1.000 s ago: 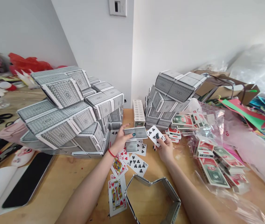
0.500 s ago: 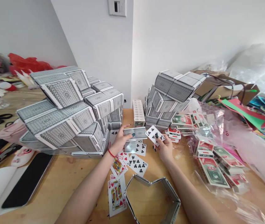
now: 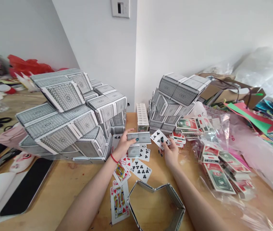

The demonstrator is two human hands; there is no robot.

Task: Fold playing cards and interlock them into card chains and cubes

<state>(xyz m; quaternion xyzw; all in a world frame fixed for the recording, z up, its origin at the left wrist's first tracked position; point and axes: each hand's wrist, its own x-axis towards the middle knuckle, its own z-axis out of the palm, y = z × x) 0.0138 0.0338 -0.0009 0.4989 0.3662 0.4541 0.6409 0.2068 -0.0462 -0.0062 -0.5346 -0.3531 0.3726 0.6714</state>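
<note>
My left hand (image 3: 123, 144) pinches a strip of patterned grey-backed playing cards (image 3: 143, 137) between thumb and fingers, backs facing up. Close to its right end, my right hand (image 3: 171, 153) grips a seven of clubs card (image 3: 156, 137), face up and tilted, with the thumb on top. Another patterned card back (image 3: 133, 151) shows below the strip. Face-up cards lie on the table beneath, among them an eight of clubs (image 3: 140, 170) and a king of hearts (image 3: 119, 203). Between my forearms stands an open, many-sided ring of folded cards (image 3: 142, 186).
Tall stacked card structures stand at left (image 3: 63, 122) and right (image 3: 178, 91), with a row of card boxes (image 3: 142, 117) between them. Green and red card packs (image 3: 218, 176) and plastic wrap (image 3: 254, 160) fill the right side. A black phone (image 3: 27, 187) lies at left.
The seven of clubs in my right hand has shifted slightly right, away from the strip. My left hand keeps its hold, and the whole view has drifted slightly.
</note>
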